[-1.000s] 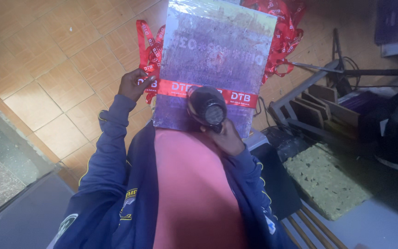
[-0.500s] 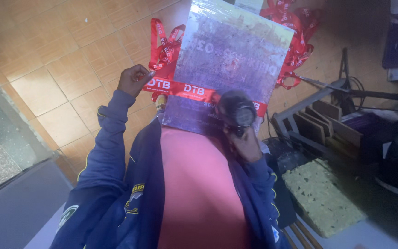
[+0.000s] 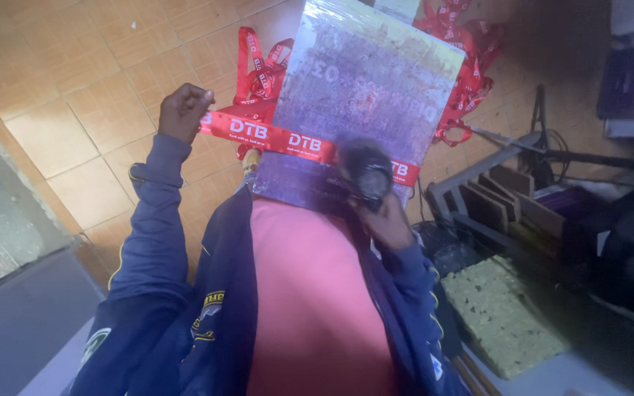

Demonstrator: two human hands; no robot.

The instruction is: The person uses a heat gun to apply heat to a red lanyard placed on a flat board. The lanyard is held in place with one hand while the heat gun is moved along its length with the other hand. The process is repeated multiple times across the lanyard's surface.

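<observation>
While the big flat board (image 3: 368,103) leans against the person's chest, its wrapped purple-grey face tilted up toward the camera, it could slip down or tip sideways, since neither hand grips its edge. It is rectangular, glossy like plastic film, with faded pale markings on it and a yellowish top edge.

Red lanyard strap (image 3: 280,139) runs taut across the lower board, white lettering repeated along it. Left hand (image 3: 183,110), fingers closed tight on the strap's end, pulls it out past the board's left edge; if that pull eases, strap sags and could go crooked.

Right hand (image 3: 387,220) grips a dark round-nosed tool (image 3: 365,172), looks like a heat gun or similar, cannot tell for sure, blurred. Nose sits right on the strap near the board's lower right. Risk: held too long, it could scorch the strap or film; hand is close too.

Bundle of loose red lanyards (image 3: 464,73) lies on the tiled floor (image 3: 75,95) behind the board, could snag. Yellow-green foam pad (image 3: 500,312) lower right; wooden blocks (image 3: 508,202) in a rack beside it.
</observation>
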